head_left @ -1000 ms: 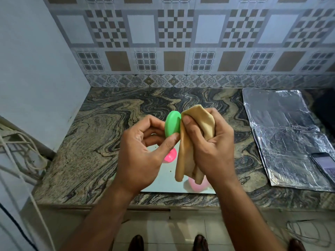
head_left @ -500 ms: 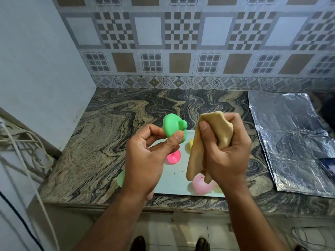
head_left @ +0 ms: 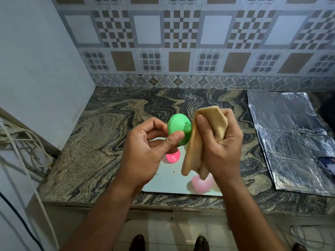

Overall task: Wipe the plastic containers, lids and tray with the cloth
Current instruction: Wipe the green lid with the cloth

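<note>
Marbled tabletop (head_left: 112,127) runs left to right below a patterned tile wall; a pale flat tray (head_left: 168,180) lies at its near edge, with crinkled foil sheet (head_left: 286,138) well apart to the right. On the tray: a bright pink piece (head_left: 173,157) toward the left, a pale pink container (head_left: 200,183) at the near right, partly hidden behind the hanging cloth. Specks on the tray surface suggest it is not yet wiped. Judged mid-task: one green piece in hand, pink pieces and tray apparently left to do; which are already clean cannot be told. The left hand (head_left: 145,153) pinches the green container (head_left: 178,131) between thumb and curled fingers, lifted above the tray. The right hand (head_left: 219,142) grips the bunched tan cloth (head_left: 204,134), whose upper fold touches the green piece's right side while its tail hangs toward the tray.
</note>
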Available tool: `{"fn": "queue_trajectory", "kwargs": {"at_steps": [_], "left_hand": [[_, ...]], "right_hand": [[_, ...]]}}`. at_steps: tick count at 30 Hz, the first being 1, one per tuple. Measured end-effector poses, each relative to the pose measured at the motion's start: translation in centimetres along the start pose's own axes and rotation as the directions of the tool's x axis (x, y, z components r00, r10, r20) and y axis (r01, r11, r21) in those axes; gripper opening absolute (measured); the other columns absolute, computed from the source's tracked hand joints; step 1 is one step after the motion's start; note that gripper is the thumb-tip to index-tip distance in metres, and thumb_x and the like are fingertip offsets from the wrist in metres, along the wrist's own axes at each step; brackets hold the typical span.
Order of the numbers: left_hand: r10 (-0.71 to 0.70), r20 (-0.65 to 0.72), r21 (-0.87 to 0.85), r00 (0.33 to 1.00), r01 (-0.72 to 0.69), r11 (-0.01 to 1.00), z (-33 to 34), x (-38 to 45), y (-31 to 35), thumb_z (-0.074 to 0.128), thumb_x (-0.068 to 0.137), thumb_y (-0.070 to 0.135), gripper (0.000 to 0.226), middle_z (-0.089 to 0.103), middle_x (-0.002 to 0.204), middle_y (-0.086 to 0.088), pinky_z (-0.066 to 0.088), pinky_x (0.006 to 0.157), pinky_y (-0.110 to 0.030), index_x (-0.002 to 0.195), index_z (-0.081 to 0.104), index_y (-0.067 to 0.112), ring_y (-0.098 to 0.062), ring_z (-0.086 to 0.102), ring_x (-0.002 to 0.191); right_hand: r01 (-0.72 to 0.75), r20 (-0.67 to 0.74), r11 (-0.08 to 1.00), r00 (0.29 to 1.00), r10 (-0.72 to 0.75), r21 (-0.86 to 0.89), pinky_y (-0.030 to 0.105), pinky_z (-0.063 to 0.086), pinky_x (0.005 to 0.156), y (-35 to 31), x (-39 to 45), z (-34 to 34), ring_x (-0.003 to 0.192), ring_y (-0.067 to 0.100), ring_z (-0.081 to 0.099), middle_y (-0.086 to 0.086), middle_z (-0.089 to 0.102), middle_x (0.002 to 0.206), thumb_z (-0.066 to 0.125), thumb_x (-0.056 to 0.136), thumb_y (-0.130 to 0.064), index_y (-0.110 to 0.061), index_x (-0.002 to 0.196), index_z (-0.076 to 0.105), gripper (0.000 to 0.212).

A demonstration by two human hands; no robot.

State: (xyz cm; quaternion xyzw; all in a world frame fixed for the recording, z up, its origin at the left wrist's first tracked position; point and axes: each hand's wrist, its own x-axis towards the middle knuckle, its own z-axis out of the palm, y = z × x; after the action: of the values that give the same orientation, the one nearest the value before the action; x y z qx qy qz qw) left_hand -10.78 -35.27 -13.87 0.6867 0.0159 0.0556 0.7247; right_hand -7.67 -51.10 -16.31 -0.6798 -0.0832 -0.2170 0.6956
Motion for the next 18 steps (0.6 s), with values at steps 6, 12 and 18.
{"fn": "queue_trajectory", "kwargs": {"at_steps": [6,12,18], "left_hand": [[-0.083,0.025,-0.147,0.996,0.085,0.986,-0.8,0.3,-1.0,0.081,0.073,0.025,0.028,0.079,0.092,-0.010,0.063,0.066,-0.026,0.096,0.069,0.014,-0.018,0.077,0.077],[0.057,-0.022,-0.027,0.998,-0.057,0.998,-0.9,0.7,-2.0,0.083,0.083,0.015,0.037,0.076,0.111,-0.007,0.063,0.080,-0.031,0.116,0.067,0.012,-0.016,0.079,0.090],[0.311,0.007,0.346,0.950,-0.295,0.891,-1.8,0.7,-3.4,0.090,0.079,0.020,0.027,0.074,0.120,0.005,0.061,0.090,-0.036,0.101,0.075,0.018,-0.021,0.075,0.109]], "right_hand": [[-0.206,0.240,0.975,0.953,0.183,0.078,0.033,0.050,0.074,0.3,1.6,-2.0,0.081,0.019,0.061,0.021,0.064,0.087,0.072,0.094,-0.022,0.003,0.099,0.062,0.028],[-0.339,0.194,0.924,0.933,0.305,0.178,0.027,0.051,0.059,0.9,1.3,-1.4,0.069,0.017,0.057,0.010,0.058,0.080,0.081,0.089,-0.016,-0.002,0.094,0.065,0.023],[-0.413,0.154,0.891,0.908,0.389,0.186,0.018,0.052,0.051,2.0,-0.2,0.2,0.058,0.004,0.062,0.010,0.062,0.079,0.074,0.093,-0.006,0.011,0.102,0.064,0.022]]}}
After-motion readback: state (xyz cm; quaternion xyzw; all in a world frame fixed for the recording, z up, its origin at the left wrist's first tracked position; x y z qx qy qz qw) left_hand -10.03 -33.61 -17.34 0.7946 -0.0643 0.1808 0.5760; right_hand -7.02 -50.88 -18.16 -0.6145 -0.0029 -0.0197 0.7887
